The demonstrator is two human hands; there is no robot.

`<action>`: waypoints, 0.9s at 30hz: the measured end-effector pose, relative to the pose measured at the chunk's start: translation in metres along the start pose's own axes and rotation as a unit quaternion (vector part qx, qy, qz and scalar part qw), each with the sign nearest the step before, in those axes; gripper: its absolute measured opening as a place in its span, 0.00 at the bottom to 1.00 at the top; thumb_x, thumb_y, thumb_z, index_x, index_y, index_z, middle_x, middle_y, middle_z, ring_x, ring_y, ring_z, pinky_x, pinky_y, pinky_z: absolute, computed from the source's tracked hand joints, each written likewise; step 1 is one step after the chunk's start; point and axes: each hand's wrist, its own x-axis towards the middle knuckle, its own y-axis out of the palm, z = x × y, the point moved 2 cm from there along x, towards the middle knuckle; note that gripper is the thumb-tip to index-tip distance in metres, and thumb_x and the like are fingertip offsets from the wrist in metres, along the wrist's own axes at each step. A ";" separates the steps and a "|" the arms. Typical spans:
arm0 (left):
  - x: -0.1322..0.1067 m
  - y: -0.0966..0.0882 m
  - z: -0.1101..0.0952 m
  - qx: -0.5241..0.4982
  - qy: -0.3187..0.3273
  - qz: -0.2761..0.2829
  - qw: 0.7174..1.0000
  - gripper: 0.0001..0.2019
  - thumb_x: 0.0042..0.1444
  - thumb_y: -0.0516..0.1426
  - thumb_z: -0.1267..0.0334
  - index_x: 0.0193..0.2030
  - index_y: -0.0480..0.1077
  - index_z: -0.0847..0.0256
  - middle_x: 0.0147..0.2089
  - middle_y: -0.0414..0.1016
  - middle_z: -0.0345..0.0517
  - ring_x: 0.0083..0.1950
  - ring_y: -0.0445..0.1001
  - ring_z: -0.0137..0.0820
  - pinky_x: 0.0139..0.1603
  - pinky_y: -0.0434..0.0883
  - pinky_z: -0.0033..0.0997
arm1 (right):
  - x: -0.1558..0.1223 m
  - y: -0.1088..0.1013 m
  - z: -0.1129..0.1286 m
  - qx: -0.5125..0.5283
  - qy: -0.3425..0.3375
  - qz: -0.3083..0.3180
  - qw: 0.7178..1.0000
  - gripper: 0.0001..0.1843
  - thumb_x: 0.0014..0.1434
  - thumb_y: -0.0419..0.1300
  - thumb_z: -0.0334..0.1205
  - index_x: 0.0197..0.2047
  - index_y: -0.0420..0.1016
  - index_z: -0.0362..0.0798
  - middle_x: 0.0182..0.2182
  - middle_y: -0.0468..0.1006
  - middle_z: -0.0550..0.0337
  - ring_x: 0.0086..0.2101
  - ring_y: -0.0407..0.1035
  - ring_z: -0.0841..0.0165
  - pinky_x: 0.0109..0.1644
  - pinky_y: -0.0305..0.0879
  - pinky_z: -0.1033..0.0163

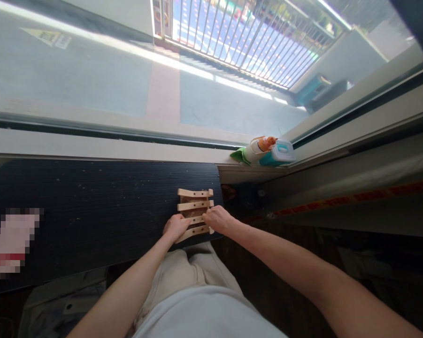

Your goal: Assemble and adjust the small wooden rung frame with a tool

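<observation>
A small frame of light wooden slats lies on the right end of a black table, close to its front edge. My left hand rests curled on the near left side of the slats, fingers closed over them. My right hand pinches the right end of one of the nearer slats. The two far slats lie uncovered. The parts under my fingers are hidden.
A pixelated pink and white patch sits at the table's left end. On the window sill to the right stand a white bottle with an orange cap, a teal box and a green cloth. Large window panes rise behind.
</observation>
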 end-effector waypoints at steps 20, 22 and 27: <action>-0.001 0.001 0.000 0.011 -0.003 0.003 1.000 0.15 0.45 0.51 0.51 0.31 0.72 0.59 0.35 0.77 0.48 0.35 0.73 0.35 0.27 0.61 0.26 | -0.002 0.013 -0.011 0.028 0.067 0.016 0.997 0.11 0.55 0.49 0.32 0.37 0.71 0.43 0.31 0.77 0.49 0.35 0.72 0.63 0.35 0.63 0.62; -0.002 0.002 0.000 0.007 -0.005 0.000 1.000 0.15 0.45 0.51 0.52 0.30 0.72 0.59 0.34 0.77 0.47 0.34 0.73 0.34 0.26 0.60 0.25 | -0.001 0.021 -0.013 0.112 0.174 0.034 0.978 0.12 0.56 0.49 0.38 0.40 0.70 0.47 0.35 0.77 0.51 0.36 0.72 0.64 0.34 0.63 0.63; -0.005 0.000 -0.002 0.011 0.000 0.000 1.000 0.14 0.45 0.51 0.52 0.30 0.71 0.59 0.33 0.76 0.47 0.33 0.72 0.33 0.26 0.60 0.25 | -0.005 0.017 -0.011 0.214 0.289 0.023 0.933 0.17 0.56 0.47 0.42 0.47 0.64 0.49 0.39 0.76 0.53 0.38 0.71 0.63 0.34 0.63 0.63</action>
